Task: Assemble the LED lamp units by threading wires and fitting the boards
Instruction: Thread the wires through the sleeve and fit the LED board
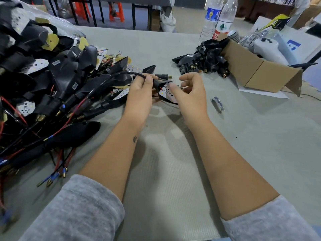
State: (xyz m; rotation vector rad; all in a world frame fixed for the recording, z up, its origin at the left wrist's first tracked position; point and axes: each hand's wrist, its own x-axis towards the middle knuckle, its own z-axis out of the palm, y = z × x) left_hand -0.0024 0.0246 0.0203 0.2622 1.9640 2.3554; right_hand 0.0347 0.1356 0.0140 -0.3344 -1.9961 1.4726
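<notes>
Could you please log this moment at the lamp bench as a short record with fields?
left hand: left hand grips the black lamp housing and its cable
right hand: right hand, its fingers at the white LED board
finished side: pile of wired lamp units to the left
stock side: heap of empty black housings beside a cardboard box
other: two water bottles; tape roll on the table
</notes>
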